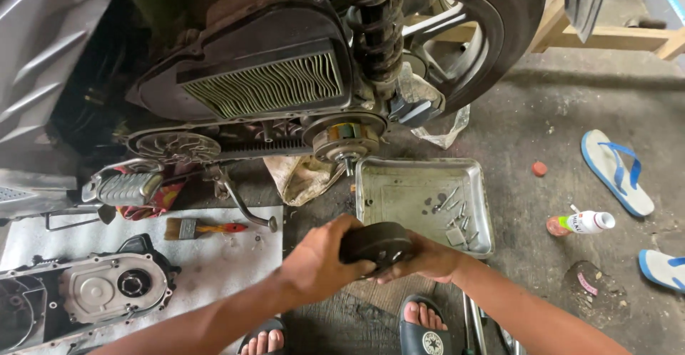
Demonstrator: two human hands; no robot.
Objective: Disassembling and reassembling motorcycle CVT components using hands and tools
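On the dirty floor (pixel 571 119), both hands are gripping a round black drum (pixel 377 245). Left hand (pixel 321 259) fingers are curling over it; right hand (pixel 428 261) is cupping underneath. Next, I think, it is needing careful lining up.

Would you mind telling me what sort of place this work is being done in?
Most likely a small motorbike repair workshop: a scooter stands with its belt drive exposed, the removed drive cover lies on a mat, and a metal tray holds loose bolts on the concrete floor.

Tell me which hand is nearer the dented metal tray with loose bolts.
Right. The right hand sits at the near edge of the dented metal tray, under the dark round drum part both hands hold. The left hand grips the drum's other side, further from the tray.
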